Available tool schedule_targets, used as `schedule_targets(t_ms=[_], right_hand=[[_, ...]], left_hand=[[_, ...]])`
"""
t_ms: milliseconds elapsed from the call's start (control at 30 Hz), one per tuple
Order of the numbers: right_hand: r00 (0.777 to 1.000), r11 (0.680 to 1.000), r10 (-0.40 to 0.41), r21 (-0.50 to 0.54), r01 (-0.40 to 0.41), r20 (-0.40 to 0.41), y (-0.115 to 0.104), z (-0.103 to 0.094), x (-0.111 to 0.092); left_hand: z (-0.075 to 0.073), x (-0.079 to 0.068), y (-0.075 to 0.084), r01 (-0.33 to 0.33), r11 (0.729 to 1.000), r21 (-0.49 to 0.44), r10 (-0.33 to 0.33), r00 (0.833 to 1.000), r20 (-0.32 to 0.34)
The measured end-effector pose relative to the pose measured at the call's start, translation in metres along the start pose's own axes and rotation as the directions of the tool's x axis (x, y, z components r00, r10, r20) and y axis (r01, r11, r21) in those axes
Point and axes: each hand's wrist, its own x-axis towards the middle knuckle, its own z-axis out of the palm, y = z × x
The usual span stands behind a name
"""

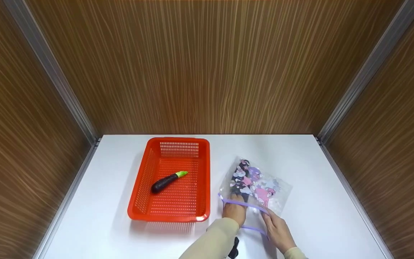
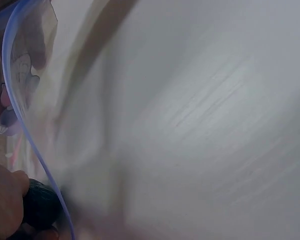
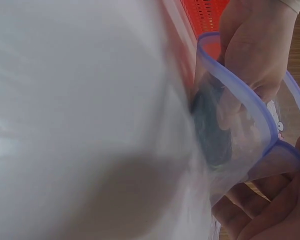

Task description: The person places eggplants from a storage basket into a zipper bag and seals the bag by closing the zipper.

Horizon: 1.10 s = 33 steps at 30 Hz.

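A clear zip bag (image 1: 280,189) with a purple rim and a cartoon print lies on the white table, its mouth towards me. My left hand (image 1: 235,212) reaches through that mouth and grips a dark green object, perhaps a cucumber (image 2: 41,205); the right wrist view shows it through the plastic. Much of its length is hidden by fingers and print. At the right end of the mouth, my right hand (image 1: 279,230) pinches the bag's rim, with fingers spread beneath the plastic in the right wrist view.
Left of the bag stands a red perforated basket (image 1: 207,172) with a dark eggplant (image 1: 165,182) with a green stem end lying in it. Wood-grain panels (image 1: 207,72) close off the back and both sides of the white table (image 1: 314,216).
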Motion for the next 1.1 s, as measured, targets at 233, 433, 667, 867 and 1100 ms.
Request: schedule_targets(t_ms=[233,433,667,867,1100], right_hand=[[1.0,1.0,0.004,-0.013,-0.004,0.004,0.0,-0.001,0.001],[1.0,0.999,0.024,-0.026,-0.024,0.015,-0.001,-0.001,0.001],[1.0,1.0,0.011,-0.012,-0.011,-0.004,0.0,-0.001,0.001],[1.0,1.0,0.022,0.01,-0.023,0.019,0.001,-0.002,0.001],[1.0,1.0,-0.005,-0.013,0.005,-0.002,0.001,-0.003,0.001]], left_hand=[[0.0,-0.001,-0.001,-0.016,1.0,0.007,0.016,1.0,-0.008],[-0.002,0.0,-0.001,-0.027,0.999,0.02,0.027,1.0,0.014],[-0.004,0.0,0.0,-0.025,1.0,-0.006,0.025,0.997,0.066],[-0.01,-0.003,0.002,-0.03,0.999,-0.016,0.032,0.995,0.094],[-0.021,-0.007,0.007,-0.034,0.999,-0.037,0.041,0.979,0.201]])
